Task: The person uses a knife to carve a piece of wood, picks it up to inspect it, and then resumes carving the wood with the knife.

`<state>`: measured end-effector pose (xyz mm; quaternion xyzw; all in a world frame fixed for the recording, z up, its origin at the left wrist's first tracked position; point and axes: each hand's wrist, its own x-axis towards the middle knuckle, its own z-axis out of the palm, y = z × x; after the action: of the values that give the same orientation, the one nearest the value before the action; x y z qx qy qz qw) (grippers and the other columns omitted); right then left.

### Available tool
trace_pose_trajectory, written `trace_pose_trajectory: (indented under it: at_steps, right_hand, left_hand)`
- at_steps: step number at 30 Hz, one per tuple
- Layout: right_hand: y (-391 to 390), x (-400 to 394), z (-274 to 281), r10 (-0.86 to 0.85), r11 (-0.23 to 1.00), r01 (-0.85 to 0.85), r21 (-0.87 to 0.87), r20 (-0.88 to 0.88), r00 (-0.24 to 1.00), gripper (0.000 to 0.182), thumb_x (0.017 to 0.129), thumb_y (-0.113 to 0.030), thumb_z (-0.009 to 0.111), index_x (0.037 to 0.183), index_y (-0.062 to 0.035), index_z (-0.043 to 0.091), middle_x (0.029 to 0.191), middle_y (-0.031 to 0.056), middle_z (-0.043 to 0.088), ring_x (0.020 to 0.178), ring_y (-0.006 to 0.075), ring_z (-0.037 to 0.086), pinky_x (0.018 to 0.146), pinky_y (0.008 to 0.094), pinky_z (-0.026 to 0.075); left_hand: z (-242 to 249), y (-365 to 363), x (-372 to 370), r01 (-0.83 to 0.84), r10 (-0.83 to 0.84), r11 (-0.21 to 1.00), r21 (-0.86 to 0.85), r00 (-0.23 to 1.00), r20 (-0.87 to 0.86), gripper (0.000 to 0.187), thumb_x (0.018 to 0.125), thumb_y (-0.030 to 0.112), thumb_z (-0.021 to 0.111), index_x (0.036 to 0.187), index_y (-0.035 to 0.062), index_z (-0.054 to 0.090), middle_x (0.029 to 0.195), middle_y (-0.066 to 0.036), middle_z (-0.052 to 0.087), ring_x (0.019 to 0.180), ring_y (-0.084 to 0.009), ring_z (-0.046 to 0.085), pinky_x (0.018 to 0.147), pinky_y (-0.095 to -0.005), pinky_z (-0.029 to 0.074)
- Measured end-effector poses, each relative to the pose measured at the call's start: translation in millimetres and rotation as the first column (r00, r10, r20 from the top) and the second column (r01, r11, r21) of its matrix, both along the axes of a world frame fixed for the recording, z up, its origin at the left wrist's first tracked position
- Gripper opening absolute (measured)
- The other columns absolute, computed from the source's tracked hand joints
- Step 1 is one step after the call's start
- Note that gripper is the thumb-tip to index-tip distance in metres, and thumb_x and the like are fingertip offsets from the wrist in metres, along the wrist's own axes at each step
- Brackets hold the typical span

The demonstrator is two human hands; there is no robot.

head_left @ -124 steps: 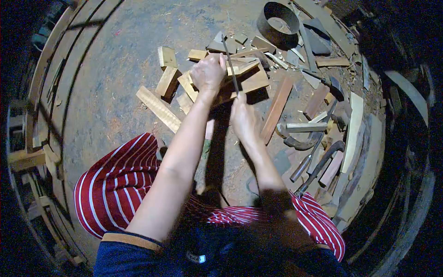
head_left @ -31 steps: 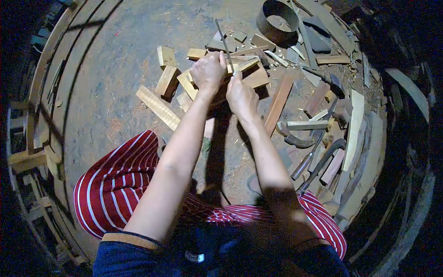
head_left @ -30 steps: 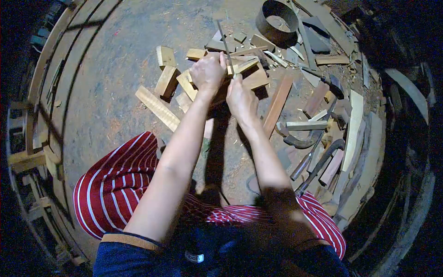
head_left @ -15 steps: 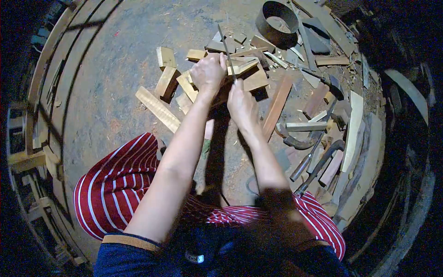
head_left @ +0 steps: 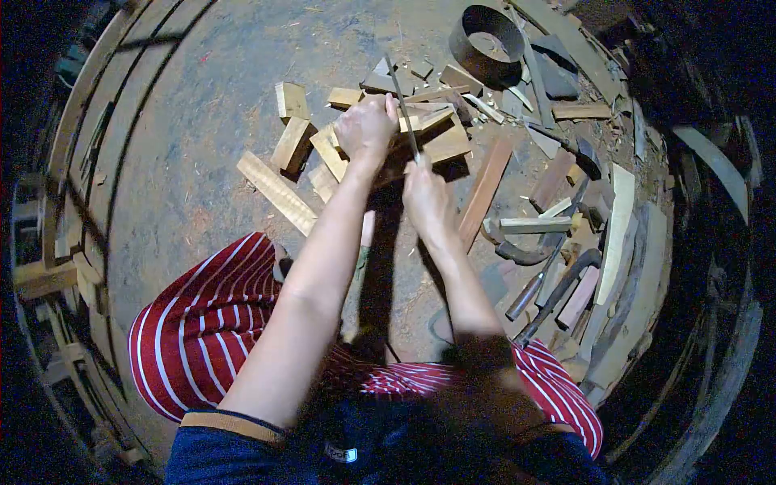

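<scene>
My right hand (head_left: 428,194) is closed around the handle of a saw, its narrow blade (head_left: 401,93) pointing away from me and seen nearly edge-on. The blade lies across a pale wood piece (head_left: 434,120) just right of my left hand. My left hand (head_left: 365,128) is a fist pressing down on that wood, its thumb side close to the blade. Under and around it are more wood blocks, among them a light block (head_left: 449,144) to the right and a slanted one (head_left: 330,152) to the left. My left fingers hide part of the gripped wood.
A metal ring (head_left: 485,47) stands at the back right. Left of my hands lie a long pale strip (head_left: 271,190) and wood blocks (head_left: 293,144). A reddish bar (head_left: 487,190) lies to the right, near several hand tools (head_left: 558,295) and offcuts. My striped-clad knee (head_left: 206,331) is at lower left.
My right hand has drawn the saw a little back toward me, with the blade sliding along the wood. My left hand stays in place.
</scene>
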<state>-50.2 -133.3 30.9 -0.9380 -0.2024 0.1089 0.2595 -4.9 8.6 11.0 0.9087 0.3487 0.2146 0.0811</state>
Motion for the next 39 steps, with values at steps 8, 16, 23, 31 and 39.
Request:
trace_pose_trajectory:
  at_steps: [8,16,23,31,39]
  right_hand:
    - [12,14,8,0.006,1.0,-0.006,-0.016,-0.011,1.0,0.028,0.096,-0.025,0.039,0.106,0.0002,0.048,0.071,0.0269,0.063,0.07,0.0451,0.062,0.063,0.0554,0.049]
    - [-10,-17,6,-0.003,1.0,0.001,-0.021,-0.095,0.995,0.027,0.096,-0.023,0.039,0.104,0.0004,0.048,0.07,0.0272,0.062,0.068,0.0462,0.062,0.064,0.0561,0.049]
    - [22,21,10,0.003,1.0,-0.003,0.007,-0.005,1.0,0.026,0.095,-0.023,0.039,0.104,0.0004,0.048,0.072,0.0277,0.063,0.072,0.0461,0.062,0.065,0.0565,0.049]
    - [-20,-24,12,0.01,1.0,-0.014,-0.028,-0.112,0.994,0.025,0.095,-0.022,0.04,0.103,0.0001,0.047,0.07,0.0293,0.061,0.07,0.0466,0.062,0.062,0.0553,0.049]
    - [23,26,-1,0.005,1.0,-0.004,-0.009,0.03,1.0,0.024,0.096,-0.022,0.039,0.102,0.0,0.047,0.076,0.0286,0.062,0.071,0.0465,0.062,0.062,0.0559,0.049]
  left_hand:
    - [7,-3,-9,0.059,-0.06,0.998,0.027,0.998,0.008,0.035,0.085,0.039,0.057,0.068,0.0112,0.07,0.066,-0.013,0.066,0.058,-0.0301,0.066,0.054,-0.0413,0.052]
    - [5,-1,-7,0.03,-0.031,0.998,0.062,1.0,0.005,0.036,0.084,0.038,0.058,0.064,0.0108,0.068,0.062,-0.012,0.065,0.055,-0.03,0.065,0.051,-0.0411,0.051]
    - [6,-2,-10,0.09,-0.094,0.994,0.064,0.993,0.067,0.032,0.084,0.038,0.058,0.069,0.0121,0.069,0.067,-0.012,0.066,0.059,-0.0286,0.066,0.053,-0.0394,0.052]
    - [-3,1,-7,0.012,-0.014,0.996,0.093,1.0,0.012,0.036,0.082,0.04,0.06,0.064,0.0103,0.069,0.062,-0.013,0.065,0.052,-0.0313,0.064,0.049,-0.0413,0.051]
    - [5,-5,-6,0.002,-0.01,0.996,0.091,0.997,0.082,0.034,0.082,0.038,0.061,0.063,0.0103,0.067,0.061,-0.013,0.064,0.052,-0.03,0.064,0.049,-0.0403,0.051]
